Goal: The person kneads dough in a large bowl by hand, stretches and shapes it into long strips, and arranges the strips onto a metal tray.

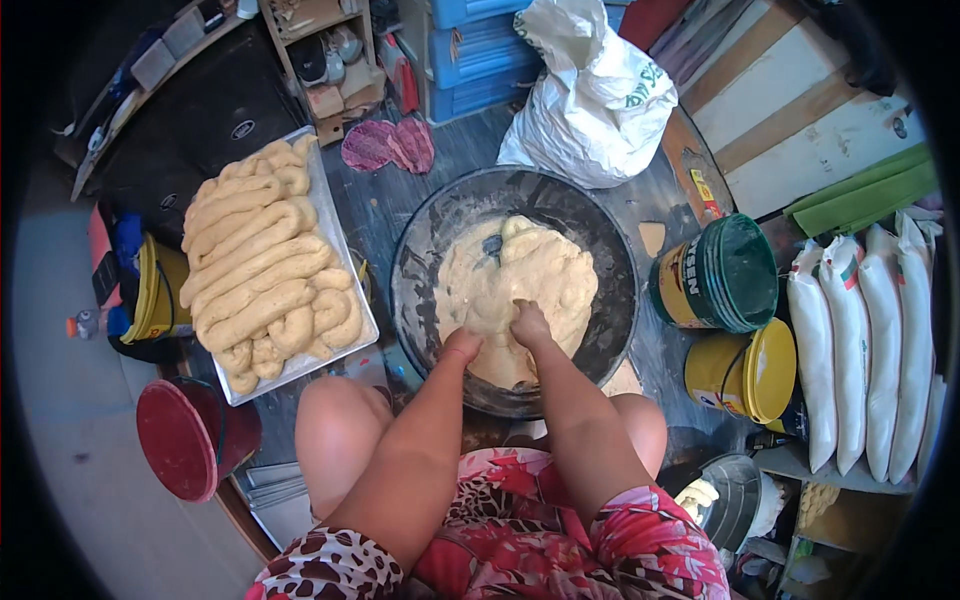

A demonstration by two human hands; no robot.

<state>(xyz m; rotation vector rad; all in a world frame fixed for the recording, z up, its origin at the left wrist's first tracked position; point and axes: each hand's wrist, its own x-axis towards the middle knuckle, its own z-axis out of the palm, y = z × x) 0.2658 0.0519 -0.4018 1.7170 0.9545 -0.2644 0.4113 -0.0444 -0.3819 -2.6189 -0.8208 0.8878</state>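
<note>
A large mass of pale dough lies in a wide black basin on the floor between my knees. Its surface is lumpy, with a small dark gap near the far left side. Both of my hands are at the near part of the dough. My left hand grips its near left edge, the fingers mostly sunk out of sight. Just to the right, my right hand is closed on the dough, with its fingertips buried.
To the left, a metal tray holds piled dough ropes. A red bucket and a yellow bucket stand beyond it. A white sack sits behind the basin. At right are a green bucket, a yellow-lidded bucket and white packs.
</note>
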